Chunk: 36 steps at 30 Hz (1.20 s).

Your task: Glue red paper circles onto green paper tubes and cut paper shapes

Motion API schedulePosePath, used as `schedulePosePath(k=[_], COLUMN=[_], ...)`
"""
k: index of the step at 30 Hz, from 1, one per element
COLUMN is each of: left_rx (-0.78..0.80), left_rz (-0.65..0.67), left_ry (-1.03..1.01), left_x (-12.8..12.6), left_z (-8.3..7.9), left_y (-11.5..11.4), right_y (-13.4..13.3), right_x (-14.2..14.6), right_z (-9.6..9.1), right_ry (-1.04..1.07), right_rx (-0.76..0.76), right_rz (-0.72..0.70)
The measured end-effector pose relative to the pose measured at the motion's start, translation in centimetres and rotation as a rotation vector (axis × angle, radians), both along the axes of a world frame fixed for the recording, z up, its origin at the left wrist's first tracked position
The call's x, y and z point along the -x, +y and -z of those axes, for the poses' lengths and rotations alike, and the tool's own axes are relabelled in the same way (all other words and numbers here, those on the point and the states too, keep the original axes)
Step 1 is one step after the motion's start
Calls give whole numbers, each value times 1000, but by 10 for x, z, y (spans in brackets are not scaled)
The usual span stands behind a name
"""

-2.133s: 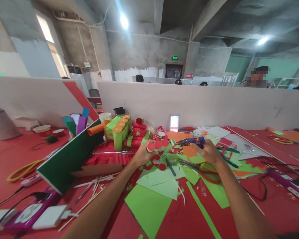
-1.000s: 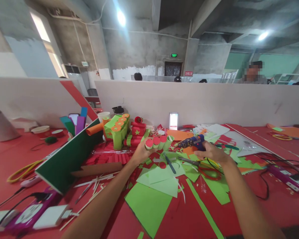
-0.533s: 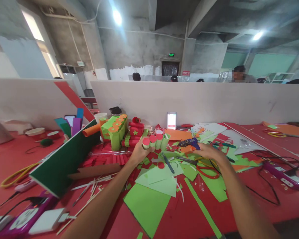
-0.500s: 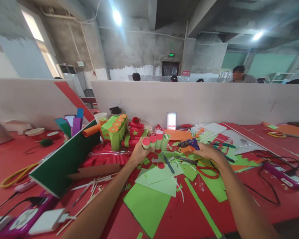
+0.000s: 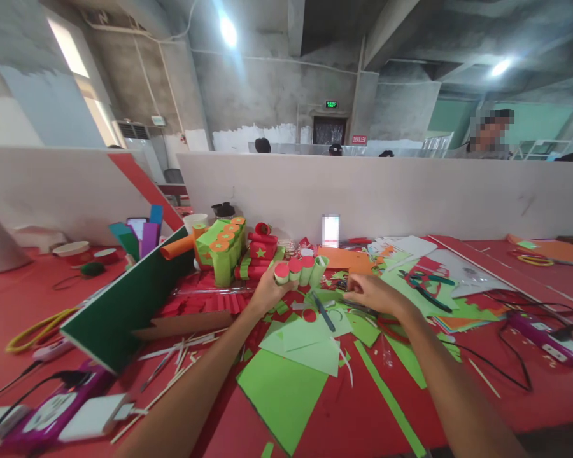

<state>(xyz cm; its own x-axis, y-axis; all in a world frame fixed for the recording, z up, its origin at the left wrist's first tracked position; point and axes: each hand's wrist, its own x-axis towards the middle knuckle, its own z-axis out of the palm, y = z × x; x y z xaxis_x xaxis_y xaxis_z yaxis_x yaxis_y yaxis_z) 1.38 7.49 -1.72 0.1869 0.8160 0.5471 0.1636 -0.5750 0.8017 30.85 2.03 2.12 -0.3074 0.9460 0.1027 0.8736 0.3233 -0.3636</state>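
A: What lay nearest us?
B: The green sheet (image 5: pixel 284 397), on the red table (image 5: pixel 344 416). Beyond it, our left hand (image 5: pixel 267 292) gripped 4 paper rolls (image 5: pixel 306 275), aligned side by side, at the row's left end; 3 showed red caps (image 5: pixel 294 264).
A: Our right hand (image 5: pixel 375 294)?
B: Its fingers curled low by the cut paper (image 5: pixel 364 331); we could not tell whether they gripped anything.
A: Best handling?
B: We judged a light, steady grip safest: paper could dent. Farther off, a phone (image 5: pixel 331 230) stood before the white partition (image 5: pixel 410 197).

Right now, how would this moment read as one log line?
left hand: holding row of green tubes, three red-ended | right hand: by scissors, grip unclear | red table: green sheet on it
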Motion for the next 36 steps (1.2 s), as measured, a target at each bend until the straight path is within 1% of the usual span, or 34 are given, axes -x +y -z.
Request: schedulePosePath(k=[2, 4, 5, 7, 9, 12, 15, 17, 20, 23, 26, 29, 31, 32, 34, 36], left_rx=[-8, -16, -19, -23, -25, -23, -27, -33, -37, -35, -28, -24, -30, -35, -46, -55], left_rz=[0, 3, 3, 0, -8, -10, -1, 5, 8, 19, 29, 27, 33, 38, 51, 68], left_ry=[5, 11, 15, 25, 31, 26, 22, 29, 36, 28, 18, 23, 27, 27, 26, 31], left_x=[0, 0, 0, 0, 0, -1, 0, 0, 1, 2, 2, 2, 2, 2, 2, 1], left_z=[0, -1, -1, -3, -4, -4, -2, 0, 0, 0, 1, 2, 1, 0, -2, -4], left_y=[0, 0, 0, -1, -2, -3, -1, -1, 0, 1, 2, 3, 1, 0, -3, -6], right_y=[-8, -15, -17, -20, -21, -19, -15, -11, -7, -7, -12, -17, -18, -18, -15, -11], right_x=[28, 55, 66, 82, 90, 93, 89, 86, 82, 78, 74, 67, 59, 56, 48, 41], right_z=[0, 4, 7, 14, 19, 23, 25, 26, 28, 26, 17, 4, -2, -4, -6, -7], right_ry=[31, -14, -61, -162, -251, -320, -302, -239, -72, 162, 357, 456, 544, 602, 728, 831], right_rx=[1, -70, -97, -137, -163, -189, -194, -192, -160, -58, 74, 123, 110, 90, 16, -96], right_rz=[-232, -364, -391, -402, -392, -364, -322, -300, -266, -240, -316, -444, -492, -488, -425, -330])
